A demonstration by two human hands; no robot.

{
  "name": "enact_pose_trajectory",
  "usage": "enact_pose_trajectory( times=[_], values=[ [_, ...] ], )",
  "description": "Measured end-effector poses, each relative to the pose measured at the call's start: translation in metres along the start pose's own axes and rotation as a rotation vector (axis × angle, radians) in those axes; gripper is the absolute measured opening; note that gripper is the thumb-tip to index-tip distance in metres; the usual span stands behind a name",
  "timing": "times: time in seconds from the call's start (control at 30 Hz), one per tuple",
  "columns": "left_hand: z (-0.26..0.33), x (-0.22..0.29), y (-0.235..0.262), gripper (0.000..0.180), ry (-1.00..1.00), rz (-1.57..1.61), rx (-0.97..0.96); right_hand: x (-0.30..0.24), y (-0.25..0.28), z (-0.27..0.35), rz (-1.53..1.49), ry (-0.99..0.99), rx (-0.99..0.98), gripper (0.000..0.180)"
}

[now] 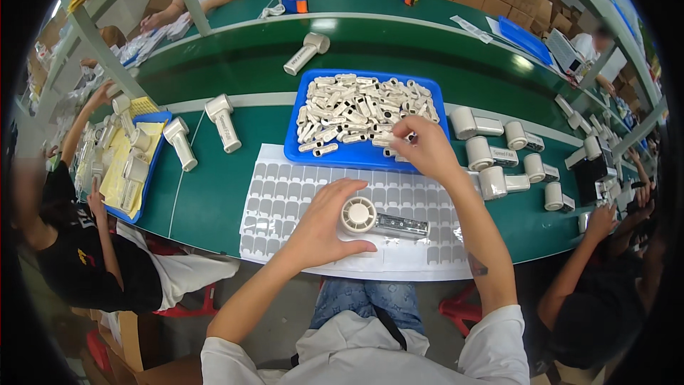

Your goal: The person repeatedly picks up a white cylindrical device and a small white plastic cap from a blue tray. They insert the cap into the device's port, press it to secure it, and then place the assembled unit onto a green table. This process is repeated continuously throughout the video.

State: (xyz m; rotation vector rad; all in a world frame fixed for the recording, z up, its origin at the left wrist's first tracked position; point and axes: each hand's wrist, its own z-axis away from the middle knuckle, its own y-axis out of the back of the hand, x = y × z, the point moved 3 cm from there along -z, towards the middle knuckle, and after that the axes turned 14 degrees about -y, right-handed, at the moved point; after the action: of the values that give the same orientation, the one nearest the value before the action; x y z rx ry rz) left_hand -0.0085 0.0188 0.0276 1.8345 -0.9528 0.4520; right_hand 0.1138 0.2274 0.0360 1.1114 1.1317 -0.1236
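Note:
A white handheld fan (358, 215) lies in front of me, its round grille up and the circuit board in its handle showing. My left hand (320, 221) curves around the fan head, thumb and fingers apart, with a small gap to it. At the near right part of a blue tray (292, 144), my right hand (425, 146) has its fingertips drawn together among small white oblong plastic pieces (356, 103). What lies between those fingertips is too small to make out. Beneath the fan, a sheet of grey stickers (274, 203) covers the green table.
Several white fans (491, 151) stand right of the tray. Two more fans (224, 123) lie to the left, and another fan (306, 53) lies beyond the tray. A yellow-lined blue tray (146, 164) is beside a co-worker (92, 257). Another person (598, 285) works at right.

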Motion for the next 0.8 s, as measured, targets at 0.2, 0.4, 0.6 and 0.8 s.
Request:
enact_pose_trajectory(
  times=[0.2,0.4,0.6,0.8],
  values=[
    [-0.016,0.027,-0.001,0.073,-0.098,0.125,0.087,-0.019,-0.016,0.099,-1.166,-0.144,-0.339,0.024],
    [-0.018,0.036,-0.022,0.035,-0.119,0.27,0.18,-0.009,-0.022,0.128,-0.975,-0.159,-0.163,0.012],
    [-0.02,0.035,-0.009,0.039,-0.195,0.133,0.105,-0.008,-0.017,0.138,-1.162,-0.326,-0.373,0.019],
    [-0.026,-0.001,-0.018,0.05,-0.185,-0.01,-0.074,-0.006,-0.016,0.141,-0.022,0.074,0.169,0.03]
  ],
)
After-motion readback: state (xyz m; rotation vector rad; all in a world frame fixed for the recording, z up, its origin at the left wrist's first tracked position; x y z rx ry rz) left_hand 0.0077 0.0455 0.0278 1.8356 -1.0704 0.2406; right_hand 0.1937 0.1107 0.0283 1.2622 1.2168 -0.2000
